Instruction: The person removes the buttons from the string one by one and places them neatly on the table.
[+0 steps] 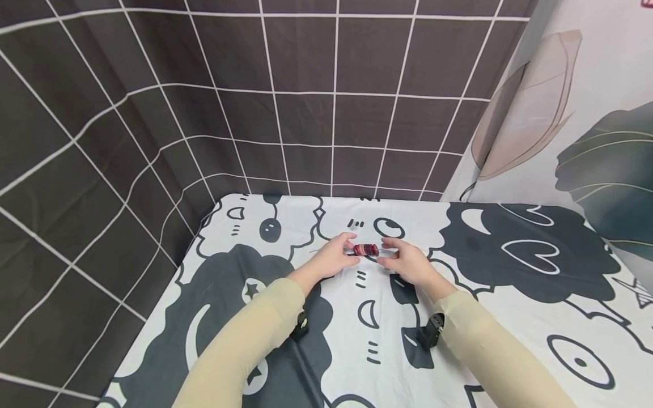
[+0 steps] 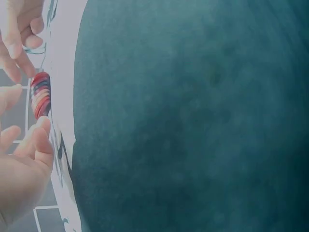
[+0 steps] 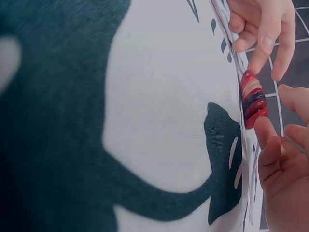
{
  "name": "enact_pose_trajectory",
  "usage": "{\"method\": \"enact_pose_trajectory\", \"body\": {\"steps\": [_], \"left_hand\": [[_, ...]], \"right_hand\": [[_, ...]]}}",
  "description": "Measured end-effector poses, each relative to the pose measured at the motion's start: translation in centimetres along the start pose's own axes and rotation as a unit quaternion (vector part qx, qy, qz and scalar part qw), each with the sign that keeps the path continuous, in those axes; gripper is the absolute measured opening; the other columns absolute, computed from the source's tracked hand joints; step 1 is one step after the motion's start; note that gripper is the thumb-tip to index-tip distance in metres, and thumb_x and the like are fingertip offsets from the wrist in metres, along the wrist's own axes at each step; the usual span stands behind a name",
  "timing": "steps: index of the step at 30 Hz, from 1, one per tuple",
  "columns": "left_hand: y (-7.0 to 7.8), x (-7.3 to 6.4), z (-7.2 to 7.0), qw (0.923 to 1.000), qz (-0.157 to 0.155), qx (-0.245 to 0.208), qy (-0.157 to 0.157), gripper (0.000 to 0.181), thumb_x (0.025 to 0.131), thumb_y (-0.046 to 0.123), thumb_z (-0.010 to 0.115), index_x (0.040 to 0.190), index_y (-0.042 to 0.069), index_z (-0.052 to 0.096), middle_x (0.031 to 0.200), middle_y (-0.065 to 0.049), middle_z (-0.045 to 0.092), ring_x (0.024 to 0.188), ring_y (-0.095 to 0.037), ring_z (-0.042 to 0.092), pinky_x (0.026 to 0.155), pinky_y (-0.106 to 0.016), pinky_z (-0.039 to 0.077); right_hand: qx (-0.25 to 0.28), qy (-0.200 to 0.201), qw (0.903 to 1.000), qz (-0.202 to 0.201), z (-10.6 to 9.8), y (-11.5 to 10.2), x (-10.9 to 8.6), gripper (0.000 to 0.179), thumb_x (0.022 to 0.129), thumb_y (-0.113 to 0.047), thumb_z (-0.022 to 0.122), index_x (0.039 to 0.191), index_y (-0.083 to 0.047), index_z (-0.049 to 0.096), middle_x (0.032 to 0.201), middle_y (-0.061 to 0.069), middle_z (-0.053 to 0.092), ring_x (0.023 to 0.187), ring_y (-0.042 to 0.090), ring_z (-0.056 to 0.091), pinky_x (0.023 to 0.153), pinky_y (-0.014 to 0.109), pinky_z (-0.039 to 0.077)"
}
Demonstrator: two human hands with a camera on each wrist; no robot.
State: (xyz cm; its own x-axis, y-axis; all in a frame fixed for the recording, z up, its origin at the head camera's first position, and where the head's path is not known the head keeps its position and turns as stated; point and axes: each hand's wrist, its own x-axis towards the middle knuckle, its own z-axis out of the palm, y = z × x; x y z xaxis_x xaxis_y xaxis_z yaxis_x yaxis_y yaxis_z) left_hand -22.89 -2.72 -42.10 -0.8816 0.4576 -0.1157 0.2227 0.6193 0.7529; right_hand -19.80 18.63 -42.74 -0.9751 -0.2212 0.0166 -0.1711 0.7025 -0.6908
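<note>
A small roll of stacked red, dark and pale rings (image 1: 365,250) lies crosswise on the patterned cloth, between my two hands. At its left end is my left hand (image 1: 331,258), thumb and index finger spread apart; in the left wrist view a fingertip (image 2: 43,124) comes right up to the ring stack (image 2: 41,94). My right hand (image 1: 410,263) flanks the other end in the same way. From the right wrist view, a fingertip (image 3: 264,126) of that hand reaches the end of the rings (image 3: 253,100). Neither hand's fingers are closed around the roll.
The cloth (image 1: 347,328) carries black and white cartoon shapes. Behind it hangs a dark curtain (image 1: 301,119) with a white grid, which also runs down the left side. At the right is a leaf-print curtain (image 1: 541,130). Dark wrist devices (image 1: 432,331) sit at both cuffs.
</note>
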Motion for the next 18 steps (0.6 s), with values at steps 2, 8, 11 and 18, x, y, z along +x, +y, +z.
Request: {"method": "enact_pose_trajectory", "body": {"steps": [2, 8, 11, 18], "left_hand": [[-0.03, 0.20, 0.15, 1.0000, -0.001, 0.002, 0.002, 0.060, 0.087, 0.021, 0.066, 0.140, 0.009, 0.039, 0.123, -0.011, 0.056, 0.110, -0.025, 0.055, 0.095, -0.037, 0.042], [-0.29, 0.28, 0.04, 0.9997, -0.018, 0.011, 0.010, 0.063, 0.087, 0.022, 0.067, 0.141, 0.010, 0.038, 0.123, -0.010, 0.056, 0.110, -0.024, 0.055, 0.095, -0.037, 0.042], [-0.39, 0.36, -0.01, 0.9995, -0.022, 0.016, 0.014, 0.063, 0.086, 0.021, 0.068, 0.141, 0.011, 0.038, 0.122, -0.010, 0.057, 0.110, -0.024, 0.055, 0.096, -0.037, 0.042], [-0.48, 0.85, 0.01, 0.9994, -0.019, 0.028, 0.010, 0.061, 0.087, 0.021, 0.068, 0.140, 0.011, 0.039, 0.120, -0.008, 0.058, 0.110, -0.023, 0.055, 0.096, -0.037, 0.041]], "right_hand": [[0.001, 0.003, 1.0000, -0.003, 0.01, 0.03, -0.01, 0.054, 0.085, -0.023, 0.067, 0.131, 0.001, 0.050, 0.119, 0.015, 0.061, 0.077, 0.015, 0.060, 0.065, 0.029, 0.047], [0.009, -0.007, 0.9999, -0.001, 0.52, -0.20, 0.26, 0.055, 0.085, -0.024, 0.066, 0.131, 0.000, 0.049, 0.112, 0.014, 0.063, 0.072, 0.014, 0.058, 0.063, 0.028, 0.047], [0.008, -0.008, 0.9999, 0.001, 0.71, -0.18, 0.43, 0.055, 0.085, -0.026, 0.066, 0.131, -0.001, 0.050, 0.109, 0.013, 0.064, 0.070, 0.013, 0.057, 0.063, 0.028, 0.046], [0.001, 0.005, 1.0000, -0.002, 0.70, 0.17, 0.64, 0.054, 0.085, -0.025, 0.067, 0.130, 0.001, 0.051, 0.114, 0.016, 0.062, 0.072, 0.015, 0.058, 0.064, 0.029, 0.046]]}}
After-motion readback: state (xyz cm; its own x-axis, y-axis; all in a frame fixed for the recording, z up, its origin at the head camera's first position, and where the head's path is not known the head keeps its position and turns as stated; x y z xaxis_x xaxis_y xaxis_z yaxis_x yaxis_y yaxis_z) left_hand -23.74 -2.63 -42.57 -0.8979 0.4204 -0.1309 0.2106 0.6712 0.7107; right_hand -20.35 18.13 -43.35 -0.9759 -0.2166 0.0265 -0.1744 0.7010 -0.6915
